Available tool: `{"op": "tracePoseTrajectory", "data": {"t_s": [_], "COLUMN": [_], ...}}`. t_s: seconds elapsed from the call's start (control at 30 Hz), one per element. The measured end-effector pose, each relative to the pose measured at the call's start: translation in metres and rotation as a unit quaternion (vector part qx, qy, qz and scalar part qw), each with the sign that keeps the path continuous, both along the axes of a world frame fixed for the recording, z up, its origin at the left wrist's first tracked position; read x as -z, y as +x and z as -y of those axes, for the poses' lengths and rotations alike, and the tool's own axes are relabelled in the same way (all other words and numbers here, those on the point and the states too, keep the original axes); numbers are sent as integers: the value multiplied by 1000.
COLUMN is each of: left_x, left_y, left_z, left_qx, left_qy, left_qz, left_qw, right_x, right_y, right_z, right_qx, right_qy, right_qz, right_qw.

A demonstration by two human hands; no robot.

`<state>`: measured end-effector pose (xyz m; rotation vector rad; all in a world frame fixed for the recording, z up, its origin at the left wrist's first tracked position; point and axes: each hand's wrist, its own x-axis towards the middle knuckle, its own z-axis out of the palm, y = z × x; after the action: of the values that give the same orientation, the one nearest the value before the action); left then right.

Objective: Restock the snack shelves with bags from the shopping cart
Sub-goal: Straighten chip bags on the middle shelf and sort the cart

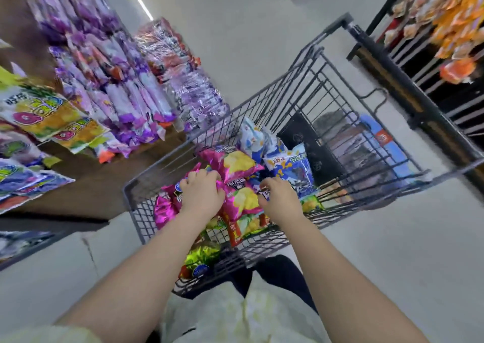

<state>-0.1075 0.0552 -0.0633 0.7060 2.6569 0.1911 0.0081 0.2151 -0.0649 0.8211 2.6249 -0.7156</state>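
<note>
Left hand (pixel 201 196) is down in the shopping cart (pixel 262 107), grip curled round the gathered end of a pink chip bag (pixel 230 163). The bag lies face up, long axis running from that grip twd the cart's far end. Right hand (pixel 280 201) sits just beside, grip curled among the bags; we can't tell what it pinches. Beyond it: blue-white bags (pixel 296 167). Under the left grip: more pink bags (pixel 163 206). Left of it: snack shelves (pixel 78 175) w/ purple bags (pixel 117 80).
</note>
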Motion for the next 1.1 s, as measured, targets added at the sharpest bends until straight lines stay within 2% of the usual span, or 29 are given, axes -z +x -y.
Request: {"op": "tracePoseTrajectory", "data": {"t_s": [0.1, 0.2, 0.3, 0.43, 0.53, 0.67, 0.8, 0.87, 0.97, 1.03, 1.1], "left_x": [16, 36, 59, 83, 97, 113, 123, 120, 112, 107, 99], "left_y": [-8, -11, -13, -16, -18, -20, -12, -4, 15, 33, 53], "left_z": [-11, -24, -40, -63, -79, -89, -88, -86, -79, -70, -59], "left_qx": [-67, -132, -225, -366, -450, -571, -607, -632, -658, -660, -653], "left_qy": [16, 34, 78, 158, 186, 255, 282, 313, 362, 385, 399], "left_qz": [24, 68, 132, 209, 233, 257, 255, 283, 327, 352, 376], "left_qw": [997, 988, 962, 893, 841, 737, 698, 650, 573, 541, 523], "right_x": [15, 28, 47, 72, 93, 112, 124, 126, 125, 120, 118], "right_y": [-19, -42, -61, -87, -102, -109, -107, -104, -102, -101, -97], "right_z": [-22, -45, -66, -91, -106, -119, -126, -128, -132, -130, -127], "right_qx": [37, 114, 164, 175, 168, 130, 156, 191, 191, 170, 139], "right_qy": [-77, -193, -266, -307, -320, -348, -359, -354, -375, -433, -475], "right_qz": [-16, -15, 22, 60, 82, 126, 123, 115, 115, 155, 219], "right_qw": [996, 975, 950, 934, 929, 920, 912, 908, 900, 871, 840]}}
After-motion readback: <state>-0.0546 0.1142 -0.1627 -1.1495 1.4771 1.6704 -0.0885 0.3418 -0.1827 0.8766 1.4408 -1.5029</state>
